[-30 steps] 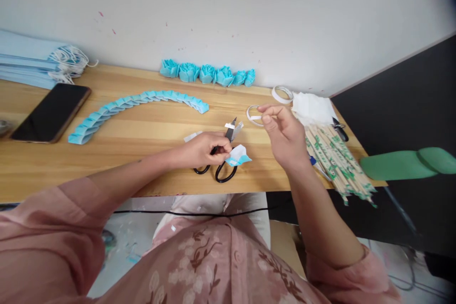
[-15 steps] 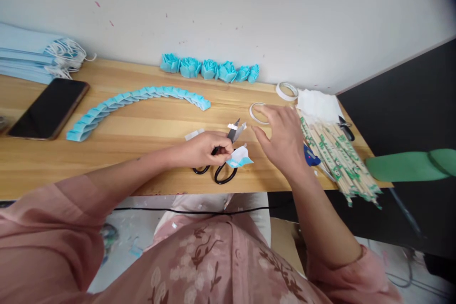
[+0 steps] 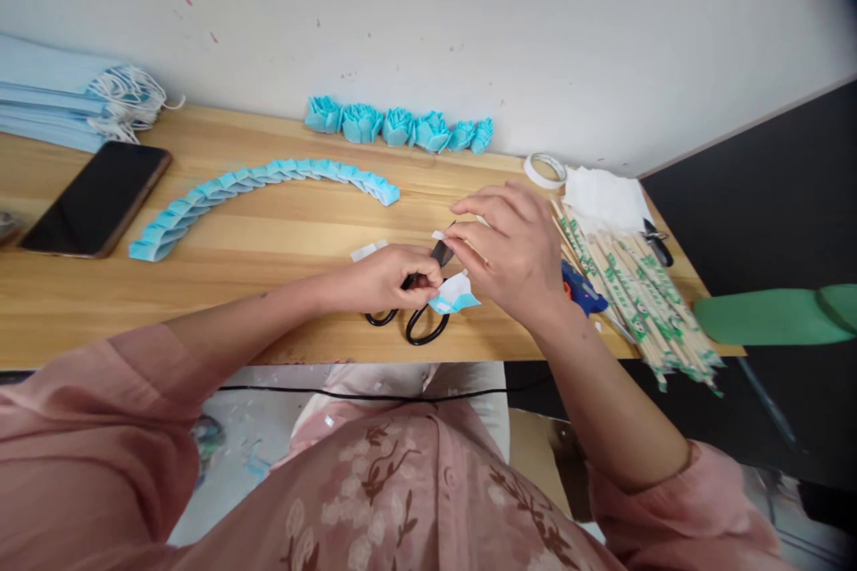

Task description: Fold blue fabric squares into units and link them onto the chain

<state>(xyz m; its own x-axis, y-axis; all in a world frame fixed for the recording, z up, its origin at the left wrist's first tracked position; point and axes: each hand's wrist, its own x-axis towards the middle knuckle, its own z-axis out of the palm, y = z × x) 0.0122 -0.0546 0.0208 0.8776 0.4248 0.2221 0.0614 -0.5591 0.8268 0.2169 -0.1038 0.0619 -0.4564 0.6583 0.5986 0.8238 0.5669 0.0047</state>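
My left hand [image 3: 395, 279] is closed above the scissors, pinching a small blue-and-white folded piece of fabric [image 3: 455, 293]. Under it lie the scissors [image 3: 427, 339], black handles toward me and blades pointing away, partly hidden by both hands. At the blade tips, my right hand [image 3: 512, 245] brings thumb and index finger together on a short piece of white tape [image 3: 438, 235]; the exact contact is partly covered. Another pale strip [image 3: 368, 251] lies beside my left wrist.
Behind are a curved blue folded chain [image 3: 268, 171], several blue fabric roses [image 3: 398, 127] and a tape roll [image 3: 544, 170]. At left lie a phone [image 3: 97, 198] and stacked face masks [image 3: 54, 94]. Wrapped chopsticks [image 3: 629, 294], a blue glue gun [image 3: 584, 290] and a green bottle [image 3: 756, 315] are right.
My right hand has moved left onto the scissor tips, its fingers closing at the tape there. My left hand still pinches the fabric piece.
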